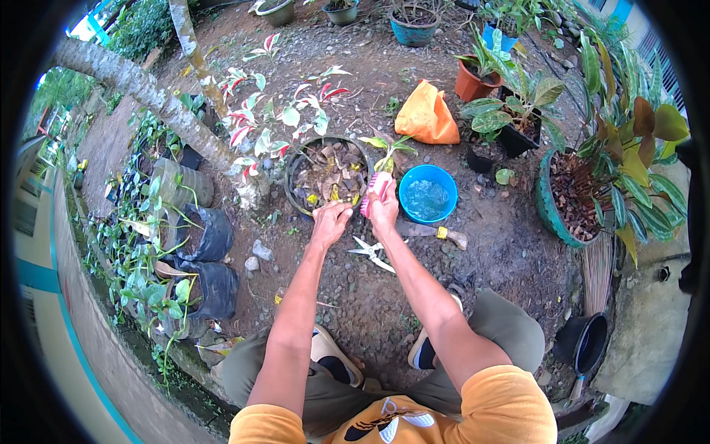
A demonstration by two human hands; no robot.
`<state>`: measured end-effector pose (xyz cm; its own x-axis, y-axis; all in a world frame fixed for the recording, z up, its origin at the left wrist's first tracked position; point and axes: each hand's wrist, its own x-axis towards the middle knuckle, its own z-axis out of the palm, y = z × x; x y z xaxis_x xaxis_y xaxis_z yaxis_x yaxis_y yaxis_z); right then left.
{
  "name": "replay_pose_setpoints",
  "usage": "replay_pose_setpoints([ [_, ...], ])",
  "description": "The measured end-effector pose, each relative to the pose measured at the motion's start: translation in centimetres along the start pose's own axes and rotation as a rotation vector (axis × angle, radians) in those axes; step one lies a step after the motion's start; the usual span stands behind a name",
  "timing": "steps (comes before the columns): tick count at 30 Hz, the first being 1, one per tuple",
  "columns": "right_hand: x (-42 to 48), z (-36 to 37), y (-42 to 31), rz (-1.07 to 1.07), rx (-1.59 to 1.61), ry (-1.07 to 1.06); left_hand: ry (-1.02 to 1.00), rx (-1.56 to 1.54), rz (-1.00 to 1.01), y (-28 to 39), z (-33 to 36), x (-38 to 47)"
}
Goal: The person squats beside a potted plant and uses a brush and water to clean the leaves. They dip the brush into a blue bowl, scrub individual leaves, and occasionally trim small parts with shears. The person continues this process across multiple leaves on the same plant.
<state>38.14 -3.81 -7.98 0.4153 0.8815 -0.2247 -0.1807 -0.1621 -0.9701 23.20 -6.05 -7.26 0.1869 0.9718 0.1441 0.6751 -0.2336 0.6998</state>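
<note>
In my right hand (384, 206) is a pink scrub brush (377, 191), held beside the near right rim of a round plant pot (289, 188) filled with dry leaves. My left hand (331, 219) grips the near rim of that pot. A blue basin of water (428, 194) stands just right of the brush. Below the basin lies a large knife (452, 237) with a wooden handle and a yellow band. Pruning shears (370, 251) rest with spread blades on the soil, partly behind my right forearm. An orange bag (427, 114) sits beyond the basin.
Black plant bags (208, 233) and vines line the left, near a leaning tree trunk (150, 100). To the right are a large green pot (554, 208) with leafy plants, a stick broom (597, 277) and a black bucket (589, 344). A terracotta pot (474, 83) stands farther back.
</note>
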Motion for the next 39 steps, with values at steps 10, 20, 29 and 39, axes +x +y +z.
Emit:
replay_pose_setpoints([
  [10, -4.4, 1.1, 2.7, -0.035, -0.191, 0.085, -0.071, 0.084, -0.052, 0.1, 0.6, -0.4],
  [20, 6.7, 0.9, -2.3, -0.045, -0.612, -0.023, -0.031, 0.086, -0.034, 0.5, 0.5, -0.5],
  [29, 6.1, 0.1, -2.9, -0.061, -0.651, -0.014, 0.070, 0.068, 0.003, 0.4, 1.3, -0.7],
  [39, 7.0, -2.7, -0.1, 0.132, -0.267, -0.250, 0.003, 0.091, -0.034, 0.1, 1.0, -0.6],
])
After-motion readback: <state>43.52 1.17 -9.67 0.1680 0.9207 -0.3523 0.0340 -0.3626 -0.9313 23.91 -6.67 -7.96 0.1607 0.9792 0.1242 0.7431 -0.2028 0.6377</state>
